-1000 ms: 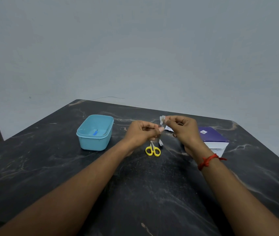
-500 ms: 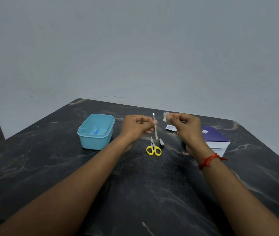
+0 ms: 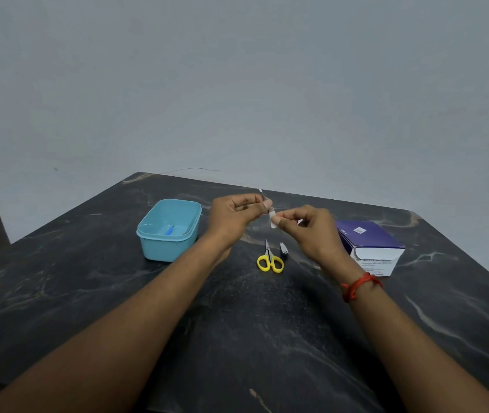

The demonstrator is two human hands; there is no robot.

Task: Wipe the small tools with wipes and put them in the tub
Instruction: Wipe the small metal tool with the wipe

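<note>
My left hand (image 3: 234, 216) pinches a thin metal tool (image 3: 261, 194) above the black marble table; its tip sticks up past my fingers. My right hand (image 3: 309, 231) pinches a small white wipe (image 3: 273, 217) folded around the tool's lower part, right beside my left fingers. Below my hands, yellow-handled scissors (image 3: 270, 260) and a small nail clipper (image 3: 284, 250) lie on the table. A light blue tub (image 3: 148, 245) stands to the left with a small blue item (image 3: 169, 231) inside.
A purple and white box of swabs (image 3: 370, 245) lies on its side at the right, close behind my right wrist. A grey wall stands past the table's far edge (image 3: 177, 175). The dark tabletop (image 3: 267, 338) stretches toward me.
My hands had parted with the tool upright in the left; now they have come together again and the wipe sits on the tool's lower part.
</note>
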